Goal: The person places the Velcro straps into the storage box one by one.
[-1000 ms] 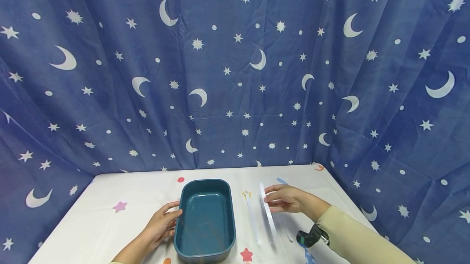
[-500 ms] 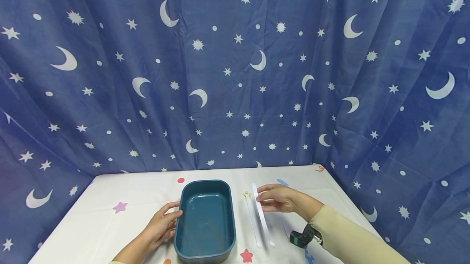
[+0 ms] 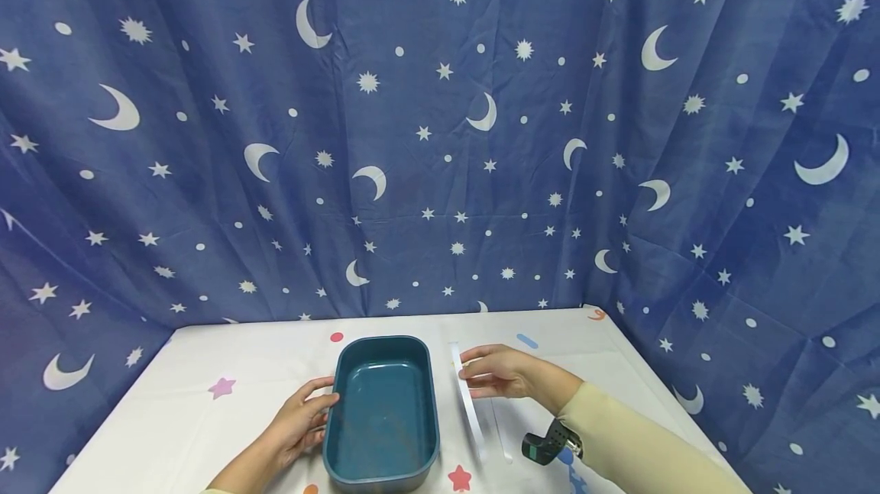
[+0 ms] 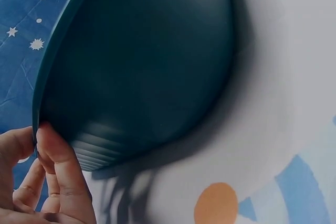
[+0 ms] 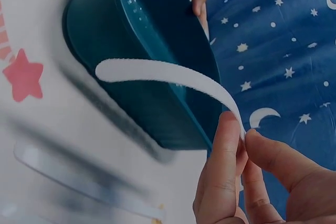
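A deep teal rectangular bin (image 3: pixel 383 410) with rounded corners stands on the table, its inside bare. My left hand (image 3: pixel 299 419) grips the rim on its left side; the left wrist view shows the thumb and fingers (image 4: pixel 63 166) on either face of the wall. To the right of the bin, my right hand (image 3: pixel 500 372) pinches a narrow white strap (image 3: pixel 470 410) near its far end. In the right wrist view the strap (image 5: pixel 152 71) bows away from the fingertips, fuzzy along its edge and round at its free end, overlapping the bin's wall.
Another thin white strap (image 3: pixel 501 437) lies on the cloth right of the held one; the right wrist view shows a flat strip (image 5: pixel 79 182) there too. A white cloth (image 3: pixel 261 356) with coloured prints covers the table. A blue moon-and-star curtain (image 3: pixel 412 173) hangs behind and beside it.
My right hand has carried the white strap leftward, closer to the bin, over the straps on the cloth. The left hand and the bin hold their place.
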The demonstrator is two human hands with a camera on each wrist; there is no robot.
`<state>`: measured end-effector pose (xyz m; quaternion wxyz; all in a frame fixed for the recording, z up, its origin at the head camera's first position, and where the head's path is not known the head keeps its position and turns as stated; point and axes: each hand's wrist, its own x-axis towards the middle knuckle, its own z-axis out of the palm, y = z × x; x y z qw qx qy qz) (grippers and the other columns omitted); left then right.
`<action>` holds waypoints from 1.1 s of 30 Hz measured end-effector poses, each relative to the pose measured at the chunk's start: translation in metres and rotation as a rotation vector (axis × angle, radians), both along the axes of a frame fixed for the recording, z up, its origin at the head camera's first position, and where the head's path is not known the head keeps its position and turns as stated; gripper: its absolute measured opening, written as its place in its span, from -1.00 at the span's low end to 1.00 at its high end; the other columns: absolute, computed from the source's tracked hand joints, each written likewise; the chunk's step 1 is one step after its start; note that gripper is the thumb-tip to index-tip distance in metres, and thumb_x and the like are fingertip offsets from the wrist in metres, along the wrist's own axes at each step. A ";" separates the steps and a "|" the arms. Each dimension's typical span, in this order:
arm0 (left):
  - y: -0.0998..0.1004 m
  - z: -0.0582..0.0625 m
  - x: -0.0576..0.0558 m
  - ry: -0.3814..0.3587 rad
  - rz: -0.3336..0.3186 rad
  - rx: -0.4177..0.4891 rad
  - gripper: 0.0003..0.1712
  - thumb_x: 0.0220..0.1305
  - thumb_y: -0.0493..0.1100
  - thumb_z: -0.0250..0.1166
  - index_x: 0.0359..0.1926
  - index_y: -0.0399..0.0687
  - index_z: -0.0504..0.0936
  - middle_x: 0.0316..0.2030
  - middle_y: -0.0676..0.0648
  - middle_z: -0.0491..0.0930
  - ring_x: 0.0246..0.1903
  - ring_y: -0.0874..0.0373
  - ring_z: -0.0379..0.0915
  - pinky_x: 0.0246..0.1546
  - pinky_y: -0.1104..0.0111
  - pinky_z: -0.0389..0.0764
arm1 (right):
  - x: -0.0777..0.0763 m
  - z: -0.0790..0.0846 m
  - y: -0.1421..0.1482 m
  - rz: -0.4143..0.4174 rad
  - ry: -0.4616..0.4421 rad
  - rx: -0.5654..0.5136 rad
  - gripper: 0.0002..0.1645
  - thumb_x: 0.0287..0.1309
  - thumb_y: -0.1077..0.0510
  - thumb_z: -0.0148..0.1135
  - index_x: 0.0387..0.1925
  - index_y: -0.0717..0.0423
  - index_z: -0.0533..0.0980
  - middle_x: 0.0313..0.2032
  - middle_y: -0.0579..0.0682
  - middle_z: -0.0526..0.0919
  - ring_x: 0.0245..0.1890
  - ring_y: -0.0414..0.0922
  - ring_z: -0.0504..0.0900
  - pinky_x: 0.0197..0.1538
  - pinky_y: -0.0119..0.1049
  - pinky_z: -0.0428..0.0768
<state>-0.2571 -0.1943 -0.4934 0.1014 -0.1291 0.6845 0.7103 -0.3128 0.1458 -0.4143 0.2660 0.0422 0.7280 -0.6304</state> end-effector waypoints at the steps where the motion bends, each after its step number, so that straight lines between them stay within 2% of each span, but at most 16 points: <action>1: 0.000 0.000 0.000 0.000 0.003 -0.001 -0.37 0.34 -0.10 0.26 0.36 -0.12 0.29 -0.21 -0.11 0.61 -0.48 0.25 0.55 -0.53 0.46 0.63 | 0.000 0.000 -0.002 0.004 0.002 -0.002 -0.55 0.11 0.39 0.31 0.07 0.26 0.49 -0.30 0.07 0.59 -0.31 -0.11 0.62 -0.24 -0.25 0.73; 8: -0.001 -0.002 0.000 -0.005 0.008 0.008 -0.37 0.34 -0.11 0.26 0.36 -0.12 0.28 -0.24 -0.10 0.61 -0.47 0.25 0.55 -0.52 0.46 0.63 | 0.002 -0.002 -0.013 0.024 -0.005 -0.022 -0.54 0.11 0.39 0.31 0.08 0.27 0.48 -0.31 0.06 0.57 -0.30 -0.11 0.61 -0.27 -0.26 0.73; 18: -0.001 0.001 0.000 -0.023 0.001 0.045 -0.35 0.32 -0.10 0.29 0.36 -0.10 0.28 -0.34 -0.06 0.56 -0.56 0.30 0.48 -0.56 0.49 0.61 | 0.001 -0.003 -0.026 0.042 -0.008 -0.026 -0.49 0.10 0.39 0.32 0.12 0.27 0.46 -0.29 0.07 0.57 -0.30 -0.12 0.62 -0.28 -0.29 0.73; 24: 0.000 0.003 0.000 -0.016 0.023 0.054 -0.36 0.31 -0.10 0.30 0.35 -0.09 0.31 -0.29 -0.07 0.56 -0.57 0.30 0.46 -0.54 0.48 0.62 | -0.001 -0.003 -0.038 0.056 -0.003 -0.044 -0.56 0.13 0.38 0.31 0.08 0.24 0.49 -0.27 0.08 0.60 -0.29 -0.11 0.65 -0.25 -0.27 0.73; 33: 0.001 0.001 0.002 -0.028 0.032 0.069 -0.35 0.30 -0.12 0.32 0.35 -0.09 0.30 -0.36 -0.06 0.57 -0.59 0.30 0.47 -0.55 0.49 0.61 | 0.003 -0.004 -0.055 0.059 -0.013 -0.059 -0.58 0.11 0.39 0.33 0.03 0.22 0.52 -0.26 0.12 0.65 -0.30 -0.09 0.68 -0.32 -0.32 0.72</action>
